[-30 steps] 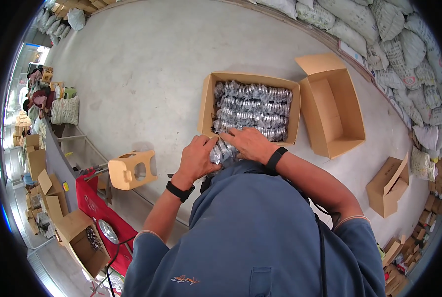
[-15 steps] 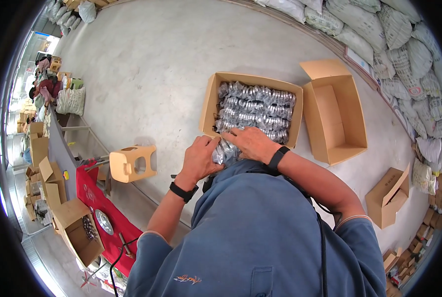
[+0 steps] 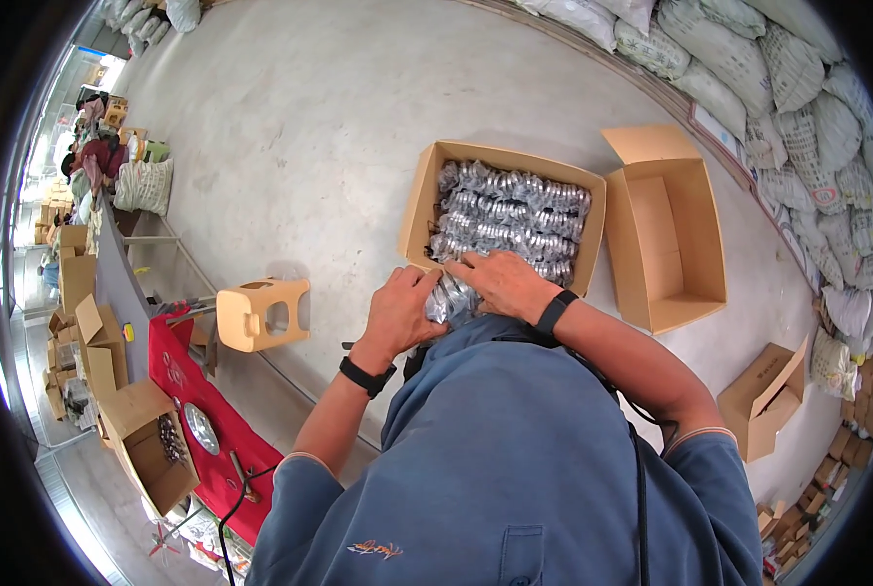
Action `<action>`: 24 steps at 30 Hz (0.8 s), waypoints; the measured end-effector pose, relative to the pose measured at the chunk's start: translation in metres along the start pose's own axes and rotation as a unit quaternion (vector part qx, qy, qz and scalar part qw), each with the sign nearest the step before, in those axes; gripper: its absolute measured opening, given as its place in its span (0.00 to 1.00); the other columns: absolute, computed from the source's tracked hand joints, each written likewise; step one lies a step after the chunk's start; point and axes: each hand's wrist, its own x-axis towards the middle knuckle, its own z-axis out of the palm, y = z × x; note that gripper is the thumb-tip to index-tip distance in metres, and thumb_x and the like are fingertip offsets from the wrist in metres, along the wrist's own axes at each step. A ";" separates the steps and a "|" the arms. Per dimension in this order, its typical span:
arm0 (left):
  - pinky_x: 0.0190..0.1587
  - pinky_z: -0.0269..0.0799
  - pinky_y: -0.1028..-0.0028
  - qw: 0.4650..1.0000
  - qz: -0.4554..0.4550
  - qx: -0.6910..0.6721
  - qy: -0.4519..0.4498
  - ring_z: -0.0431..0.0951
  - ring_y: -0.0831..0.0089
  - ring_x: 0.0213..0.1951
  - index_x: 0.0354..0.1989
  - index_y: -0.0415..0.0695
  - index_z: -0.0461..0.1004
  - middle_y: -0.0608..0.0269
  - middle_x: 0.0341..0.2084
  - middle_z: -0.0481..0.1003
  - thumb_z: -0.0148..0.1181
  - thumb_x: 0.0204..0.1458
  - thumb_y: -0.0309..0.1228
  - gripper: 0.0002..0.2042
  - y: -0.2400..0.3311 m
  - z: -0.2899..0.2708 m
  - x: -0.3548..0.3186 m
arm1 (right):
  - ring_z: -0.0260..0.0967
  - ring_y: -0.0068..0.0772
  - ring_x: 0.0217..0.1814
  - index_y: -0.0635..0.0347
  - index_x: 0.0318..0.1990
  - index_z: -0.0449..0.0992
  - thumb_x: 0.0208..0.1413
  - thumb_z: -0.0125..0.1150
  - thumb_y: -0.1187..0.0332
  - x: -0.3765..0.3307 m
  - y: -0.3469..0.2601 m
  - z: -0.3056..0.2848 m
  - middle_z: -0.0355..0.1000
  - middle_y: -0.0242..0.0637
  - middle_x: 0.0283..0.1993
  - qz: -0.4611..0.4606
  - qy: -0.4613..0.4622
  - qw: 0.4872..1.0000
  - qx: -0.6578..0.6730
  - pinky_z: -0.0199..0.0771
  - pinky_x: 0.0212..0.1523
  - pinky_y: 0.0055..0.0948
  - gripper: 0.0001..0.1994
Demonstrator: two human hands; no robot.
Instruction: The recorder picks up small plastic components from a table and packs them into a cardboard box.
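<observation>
A cardboard box [image 3: 420, 210] stands in front of me, holding several rows of shiny round metal pieces [image 3: 514, 210] wrapped in clear plastic. At its near edge, close to my body, lies another plastic-wrapped bundle of metal pieces [image 3: 452, 299]. My left hand [image 3: 399, 309] grips the bundle's left side, thumb and fingers bent against it. From the right, my right hand [image 3: 507, 284] curls its fingers over the top of the same bundle. Part of the bundle is hidden by the hands and my shirt.
An empty open carton [image 3: 663, 239] stands right of the box, and a smaller carton [image 3: 764, 400] sits farther right. To the left are a yellow plastic stool [image 3: 262, 315] and a red-covered table [image 3: 223, 420]. Stacked white sacks [image 3: 720, 93] line the far right.
The view has shifted slightly, so the box appears a little farther right. Both hands stay on the wrapped bundle with nearly the same grip.
</observation>
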 end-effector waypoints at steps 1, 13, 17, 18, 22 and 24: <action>0.58 0.80 0.56 1.000 0.000 -0.001 0.000 0.79 0.51 0.55 0.65 0.45 0.79 0.53 0.51 0.79 0.82 0.36 0.41 0.41 0.000 -0.001 0.000 | 0.83 0.57 0.51 0.56 0.68 0.70 0.47 0.82 0.70 0.001 0.000 0.001 0.78 0.47 0.54 0.004 -0.002 1.000 0.005 0.84 0.52 0.51 0.39; 0.57 0.80 0.55 1.000 -0.004 -0.002 -0.006 0.79 0.51 0.55 0.65 0.45 0.78 0.53 0.50 0.79 0.82 0.36 0.42 0.41 -0.008 -0.005 0.000 | 0.82 0.57 0.53 0.52 0.71 0.69 0.47 0.83 0.69 0.012 -0.003 -0.001 0.77 0.45 0.56 0.018 -0.036 0.999 0.004 0.85 0.53 0.51 0.41; 0.57 0.81 0.55 1.000 -0.008 -0.006 -0.010 0.79 0.51 0.55 0.65 0.46 0.78 0.53 0.51 0.79 0.82 0.37 0.43 0.41 -0.010 -0.007 0.000 | 0.83 0.56 0.53 0.51 0.74 0.68 0.47 0.83 0.68 0.015 -0.004 -0.002 0.77 0.44 0.57 0.015 -0.044 0.999 -0.002 0.85 0.52 0.51 0.43; 0.57 0.81 0.55 1.000 -0.009 -0.006 -0.009 0.79 0.51 0.55 0.65 0.46 0.78 0.53 0.51 0.79 0.82 0.37 0.43 0.41 -0.011 -0.006 0.000 | 0.83 0.56 0.53 0.51 0.74 0.68 0.47 0.83 0.68 0.015 -0.004 -0.002 0.77 0.44 0.57 0.013 -0.044 0.999 -0.002 0.85 0.52 0.51 0.43; 0.57 0.81 0.56 1.000 -0.009 0.002 -0.011 0.79 0.51 0.55 0.65 0.46 0.79 0.53 0.51 0.79 0.82 0.37 0.43 0.40 -0.015 -0.004 0.000 | 0.83 0.57 0.52 0.51 0.74 0.69 0.48 0.83 0.68 0.018 -0.005 -0.003 0.77 0.44 0.56 0.022 -0.051 0.998 0.001 0.85 0.52 0.51 0.43; 0.57 0.81 0.56 1.000 -0.009 0.003 -0.011 0.79 0.52 0.55 0.65 0.46 0.79 0.54 0.51 0.79 0.82 0.37 0.43 0.40 -0.016 -0.004 -0.001 | 0.83 0.57 0.52 0.52 0.74 0.69 0.48 0.82 0.68 0.021 -0.004 0.000 0.78 0.45 0.55 0.021 -0.052 0.998 -0.002 0.85 0.52 0.52 0.43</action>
